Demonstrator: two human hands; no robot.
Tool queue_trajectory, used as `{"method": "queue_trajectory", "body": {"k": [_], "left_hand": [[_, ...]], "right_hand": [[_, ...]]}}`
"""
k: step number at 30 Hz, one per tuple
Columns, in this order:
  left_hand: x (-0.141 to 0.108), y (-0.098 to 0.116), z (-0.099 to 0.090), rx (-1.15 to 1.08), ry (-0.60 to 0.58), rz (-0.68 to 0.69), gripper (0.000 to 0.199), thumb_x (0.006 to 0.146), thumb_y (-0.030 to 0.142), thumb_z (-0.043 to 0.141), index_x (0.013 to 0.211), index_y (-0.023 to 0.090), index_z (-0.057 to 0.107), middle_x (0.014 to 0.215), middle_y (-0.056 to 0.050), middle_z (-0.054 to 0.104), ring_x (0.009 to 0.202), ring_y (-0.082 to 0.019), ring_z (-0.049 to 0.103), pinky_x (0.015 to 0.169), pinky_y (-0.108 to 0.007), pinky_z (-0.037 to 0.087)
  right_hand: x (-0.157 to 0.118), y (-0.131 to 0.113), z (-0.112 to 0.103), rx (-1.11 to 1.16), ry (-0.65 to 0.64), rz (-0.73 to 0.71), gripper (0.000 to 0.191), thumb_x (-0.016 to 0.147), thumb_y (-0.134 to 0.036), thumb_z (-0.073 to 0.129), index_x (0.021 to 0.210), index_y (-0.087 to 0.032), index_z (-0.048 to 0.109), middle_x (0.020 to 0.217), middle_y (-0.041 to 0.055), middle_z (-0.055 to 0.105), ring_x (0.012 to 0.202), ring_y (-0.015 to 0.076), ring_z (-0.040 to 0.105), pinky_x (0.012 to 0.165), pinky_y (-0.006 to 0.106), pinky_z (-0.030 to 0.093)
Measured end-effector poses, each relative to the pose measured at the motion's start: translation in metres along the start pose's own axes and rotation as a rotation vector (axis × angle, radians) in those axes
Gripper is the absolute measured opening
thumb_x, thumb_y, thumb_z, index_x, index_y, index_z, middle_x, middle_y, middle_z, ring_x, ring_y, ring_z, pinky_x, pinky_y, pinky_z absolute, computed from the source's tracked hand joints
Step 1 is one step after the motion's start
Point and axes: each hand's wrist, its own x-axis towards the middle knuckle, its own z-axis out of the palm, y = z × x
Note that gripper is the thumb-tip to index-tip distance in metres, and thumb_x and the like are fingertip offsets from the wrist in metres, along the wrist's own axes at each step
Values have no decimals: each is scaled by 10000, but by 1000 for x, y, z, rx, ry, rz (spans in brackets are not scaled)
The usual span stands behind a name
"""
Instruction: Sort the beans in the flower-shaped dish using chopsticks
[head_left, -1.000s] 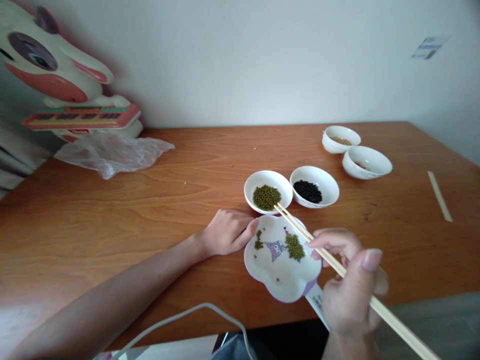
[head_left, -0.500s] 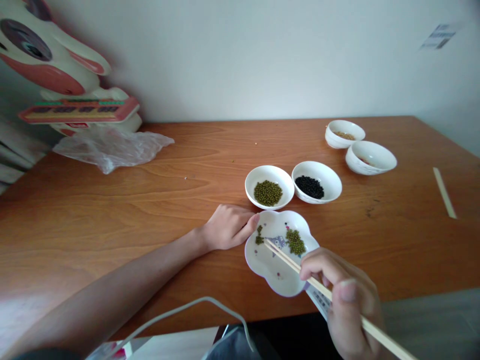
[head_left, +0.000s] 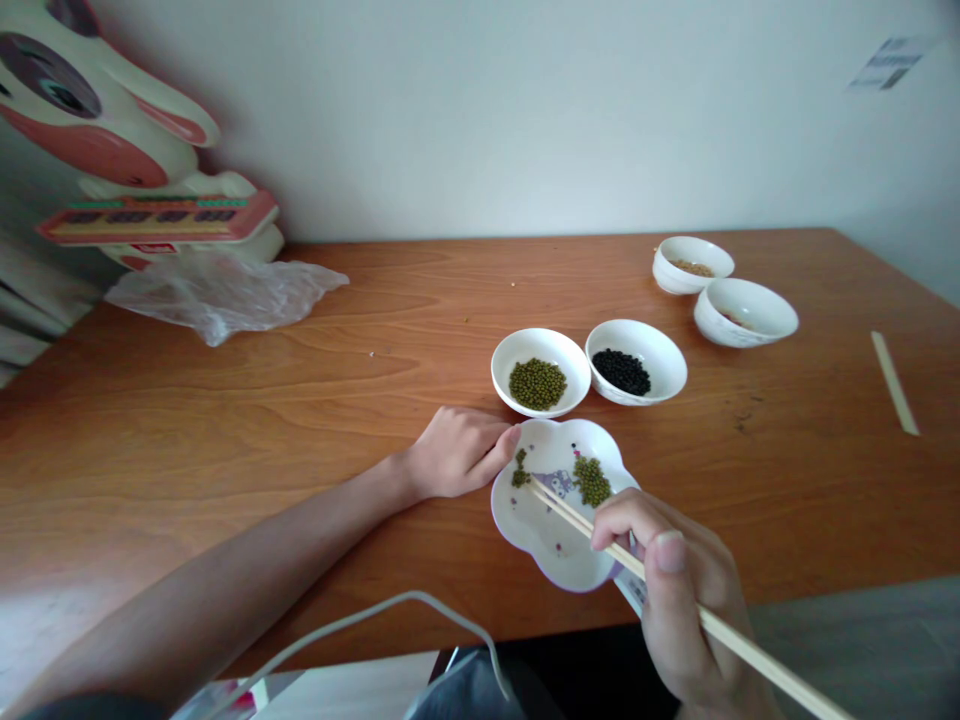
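Note:
A white flower-shaped plate [head_left: 525,522] with a purple rim lies near the table's front edge. My left hand [head_left: 463,452] holds the plate at its upper left, thumb over the rim and fingers curled. Wooden chopsticks [head_left: 574,517] are gripped in my right hand [head_left: 686,595], over the plate's lower right. Their tips are close together beside a small cluster of green mung beans [head_left: 520,472] on the left. A larger pile of mung beans [head_left: 592,482] sits on the plate's right. Behind stand a white bowl of mung beans [head_left: 537,384] and a white bowl of black beans [head_left: 622,372].
Two more white bowls, one with tan contents [head_left: 691,268] and one with reddish bits [head_left: 736,319], stand at the back right. A light strip [head_left: 894,383] lies far right. At left are a plastic bag [head_left: 232,295] and a toy keyboard [head_left: 161,218]. A cable [head_left: 412,597] crosses the front.
My right hand has shifted slightly left and up along with the chopsticks. Their tips remain by the small cluster of mung beans. My left hand stays on the plate's rim.

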Motion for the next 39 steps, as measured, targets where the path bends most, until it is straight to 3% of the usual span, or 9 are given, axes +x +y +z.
{"method": "queue_trajectory", "body": {"k": [4,12,20,28,34,39], "left_hand": [[0,0,0,4,3,-2,500,1124,375,256,768,182,549,732,-20,652,629,-129,547,599,-297,308],[0,0,0,-5,-8,-1,497,1126,380,240,785,183,543,754,-26,661,663,-138,553,625,-287,319],[-1,0,1,9,-5,-11,501,1125,384,248,772,182,541,747,-27,662,654,-136,553,613,-287,314],[0,0,-1,3,-14,-10,498,1124,380,249,772,183,541,737,-21,650,649,-132,549,617,-287,331],[0,1,-2,2,-12,-14,504,1122,384,243,777,184,552,738,-28,659,648,-140,558,617,-288,339],[0,2,-3,9,-14,-9,497,1122,376,241,797,185,564,761,-30,678,662,-142,575,614,-288,337]], "right_hand": [[0,-1,2,17,42,0,531,1118,-476,271,798,-215,605,699,-7,572,590,121,481,576,300,324],[1,0,2,22,-1,11,600,1094,-581,232,794,-222,607,689,2,554,618,141,501,568,306,316],[3,2,0,8,4,-51,471,1124,-373,283,823,-216,609,715,-5,584,600,118,504,606,297,363],[1,2,4,88,96,-47,526,1117,-425,295,796,-205,649,733,23,638,613,131,561,576,313,366],[2,0,-10,16,229,-153,619,1109,-477,243,777,-225,701,781,63,698,731,202,664,611,344,449],[15,-2,-18,-51,562,-236,705,1074,-622,258,728,-243,741,765,73,701,759,245,675,641,370,462]]}}
